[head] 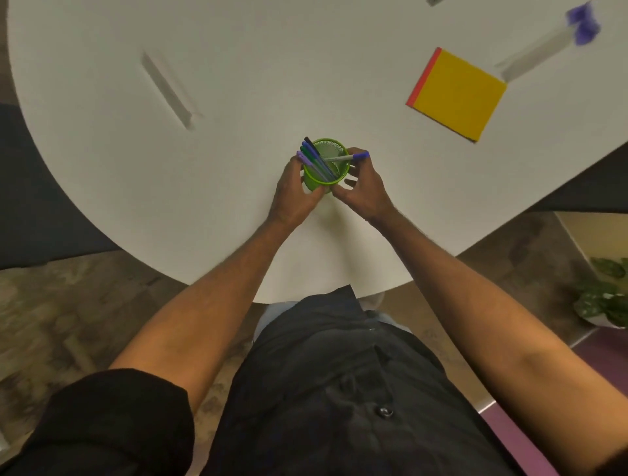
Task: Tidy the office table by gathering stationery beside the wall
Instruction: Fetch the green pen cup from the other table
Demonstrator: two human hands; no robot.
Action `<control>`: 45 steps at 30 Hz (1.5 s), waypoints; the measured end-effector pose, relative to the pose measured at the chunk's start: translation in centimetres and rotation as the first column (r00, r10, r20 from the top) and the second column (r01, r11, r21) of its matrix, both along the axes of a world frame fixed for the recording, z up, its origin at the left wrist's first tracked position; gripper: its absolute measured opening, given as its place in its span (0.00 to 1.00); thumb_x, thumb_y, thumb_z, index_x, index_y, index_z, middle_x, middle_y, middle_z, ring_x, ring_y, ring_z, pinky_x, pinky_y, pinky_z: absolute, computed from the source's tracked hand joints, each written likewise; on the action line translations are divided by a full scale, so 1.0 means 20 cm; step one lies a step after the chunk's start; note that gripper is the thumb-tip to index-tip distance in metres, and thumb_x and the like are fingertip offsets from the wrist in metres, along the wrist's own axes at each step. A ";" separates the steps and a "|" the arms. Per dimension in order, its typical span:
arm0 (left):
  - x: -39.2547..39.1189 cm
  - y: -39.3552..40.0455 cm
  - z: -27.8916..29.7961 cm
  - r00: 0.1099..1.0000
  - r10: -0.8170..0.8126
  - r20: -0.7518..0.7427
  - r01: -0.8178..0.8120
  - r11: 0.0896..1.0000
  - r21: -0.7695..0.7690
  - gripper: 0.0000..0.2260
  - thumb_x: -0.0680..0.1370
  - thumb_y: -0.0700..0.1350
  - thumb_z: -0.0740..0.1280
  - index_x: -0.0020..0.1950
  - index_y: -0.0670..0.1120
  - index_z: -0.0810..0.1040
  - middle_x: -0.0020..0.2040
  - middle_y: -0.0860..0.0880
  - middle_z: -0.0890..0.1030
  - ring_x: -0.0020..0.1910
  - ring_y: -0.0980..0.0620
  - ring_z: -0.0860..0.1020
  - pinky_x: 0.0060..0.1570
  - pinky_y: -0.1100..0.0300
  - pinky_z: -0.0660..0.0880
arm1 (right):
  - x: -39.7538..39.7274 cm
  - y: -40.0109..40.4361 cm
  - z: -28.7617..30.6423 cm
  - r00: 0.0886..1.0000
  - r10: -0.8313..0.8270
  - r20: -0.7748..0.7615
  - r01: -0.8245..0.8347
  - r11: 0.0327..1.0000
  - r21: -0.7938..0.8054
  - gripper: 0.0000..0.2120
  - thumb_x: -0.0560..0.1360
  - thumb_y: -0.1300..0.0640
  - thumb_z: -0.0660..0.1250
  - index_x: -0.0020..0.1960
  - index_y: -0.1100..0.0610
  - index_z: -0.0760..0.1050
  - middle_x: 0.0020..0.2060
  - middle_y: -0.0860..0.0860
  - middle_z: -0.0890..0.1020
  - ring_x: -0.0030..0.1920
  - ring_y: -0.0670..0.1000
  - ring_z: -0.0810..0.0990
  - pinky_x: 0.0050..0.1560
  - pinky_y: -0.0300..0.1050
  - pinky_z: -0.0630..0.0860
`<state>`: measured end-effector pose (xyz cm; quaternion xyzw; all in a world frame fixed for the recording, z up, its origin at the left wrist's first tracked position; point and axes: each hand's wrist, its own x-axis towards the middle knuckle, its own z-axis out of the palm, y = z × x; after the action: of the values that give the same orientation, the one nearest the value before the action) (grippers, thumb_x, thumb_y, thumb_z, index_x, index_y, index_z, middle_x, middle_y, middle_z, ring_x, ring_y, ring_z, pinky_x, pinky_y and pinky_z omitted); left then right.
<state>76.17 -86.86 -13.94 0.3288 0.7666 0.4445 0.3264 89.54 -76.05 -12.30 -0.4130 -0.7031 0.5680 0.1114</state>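
A green mesh pen cup (325, 168) stands near the front edge of the white table (238, 85). Several pens (314, 157) with blue, purple and black caps lean in it to the left. My left hand (295, 190) grips the cup's left side. My right hand (362, 185) wraps the cup's right side, and a blue-capped pen (350, 157) lies across the rim over its fingers. A yellow sticky-note pad (458, 95) with a red edge lies at the far right. A blurred white pen with a purple cap (543, 44) lies beyond it.
A long grey object (168, 90), blurred, lies on the table's left half. The table's right edge runs diagonally past the pad. A potted plant (608, 292) sits on the floor at the right. A small grey item (435, 2) shows at the top edge.
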 end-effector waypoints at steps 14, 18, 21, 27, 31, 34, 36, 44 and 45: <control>0.97 0.74 0.17 0.998 -0.051 -0.041 0.056 0.991 0.124 0.32 0.73 0.49 0.77 0.73 0.45 0.68 0.68 0.48 0.75 0.67 0.53 0.75 0.64 0.51 0.78 | 0.97 0.66 0.21 0.985 -0.107 -0.135 0.116 0.991 0.066 0.33 0.70 0.48 0.79 0.69 0.47 0.65 0.63 0.38 0.76 0.64 0.37 0.76 0.56 0.33 0.79; 1.06 0.97 0.23 0.996 -0.062 -0.069 0.070 0.990 0.121 0.32 0.73 0.50 0.77 0.73 0.47 0.69 0.68 0.49 0.75 0.67 0.51 0.75 0.63 0.47 0.78 | 1.06 0.85 0.26 0.976 -0.149 -0.159 0.161 0.985 0.068 0.34 0.72 0.50 0.78 0.71 0.50 0.65 0.66 0.45 0.76 0.66 0.42 0.76 0.63 0.44 0.80; 1.08 1.13 0.23 0.994 -0.073 -0.082 0.083 0.989 0.126 0.32 0.73 0.50 0.77 0.74 0.47 0.68 0.68 0.49 0.75 0.67 0.50 0.75 0.64 0.46 0.78 | 1.08 0.99 0.26 0.971 -0.165 -0.174 0.179 0.981 0.068 0.33 0.72 0.52 0.78 0.71 0.48 0.63 0.66 0.44 0.75 0.65 0.40 0.75 0.65 0.48 0.79; 1.07 1.44 0.20 0.993 -0.097 -0.074 0.106 0.985 0.137 0.33 0.73 0.51 0.77 0.74 0.48 0.68 0.68 0.50 0.75 0.66 0.51 0.75 0.63 0.46 0.78 | 1.10 1.28 0.25 0.963 -0.192 -0.187 0.204 0.978 0.046 0.35 0.72 0.52 0.78 0.73 0.50 0.64 0.65 0.42 0.75 0.64 0.37 0.76 0.64 0.46 0.80; 1.08 1.69 0.23 0.992 -0.127 -0.023 0.129 0.982 0.139 0.31 0.71 0.53 0.78 0.71 0.50 0.71 0.66 0.51 0.77 0.65 0.50 0.76 0.61 0.45 0.79 | 1.12 1.50 0.28 0.957 -0.235 -0.168 0.241 0.971 0.013 0.34 0.72 0.56 0.78 0.72 0.52 0.65 0.67 0.48 0.76 0.67 0.44 0.76 0.65 0.50 0.80; 1.08 1.90 0.26 0.989 -0.146 0.001 0.143 0.976 0.161 0.31 0.70 0.55 0.78 0.70 0.52 0.72 0.63 0.52 0.78 0.62 0.51 0.77 0.59 0.46 0.79 | 1.13 1.70 0.31 0.951 -0.277 -0.140 0.282 0.959 0.016 0.32 0.72 0.57 0.78 0.71 0.52 0.66 0.66 0.47 0.76 0.66 0.43 0.76 0.63 0.48 0.81; 1.07 2.05 0.25 0.988 -0.156 0.011 0.152 0.972 0.179 0.30 0.69 0.59 0.78 0.68 0.55 0.72 0.62 0.54 0.78 0.61 0.54 0.78 0.58 0.48 0.80 | 1.14 1.84 0.32 0.943 -0.298 -0.146 0.305 0.952 0.022 0.32 0.71 0.57 0.78 0.70 0.51 0.67 0.65 0.46 0.77 0.66 0.43 0.77 0.58 0.44 0.82; 1.03 2.48 0.24 0.985 -0.165 0.045 0.149 0.960 0.238 0.27 0.66 0.59 0.76 0.63 0.66 0.71 0.55 0.63 0.76 0.58 0.61 0.77 0.57 0.56 0.81 | 1.09 2.25 0.33 0.938 -0.314 -0.147 0.324 0.944 0.053 0.30 0.71 0.59 0.77 0.69 0.50 0.69 0.64 0.44 0.78 0.64 0.43 0.77 0.51 0.33 0.79; 1.01 2.53 0.23 0.985 -0.166 0.048 0.151 0.960 0.236 0.28 0.66 0.59 0.75 0.65 0.62 0.72 0.56 0.62 0.76 0.58 0.60 0.77 0.58 0.55 0.80 | 1.08 2.30 0.33 0.941 -0.305 -0.146 0.315 0.948 0.049 0.30 0.71 0.58 0.76 0.69 0.49 0.69 0.63 0.41 0.79 0.63 0.41 0.78 0.51 0.34 0.79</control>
<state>96.46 -36.19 -9.30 0.4099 0.6694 0.5140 0.3460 111.10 -30.06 -5.62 -0.4744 -0.6399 0.5446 0.2624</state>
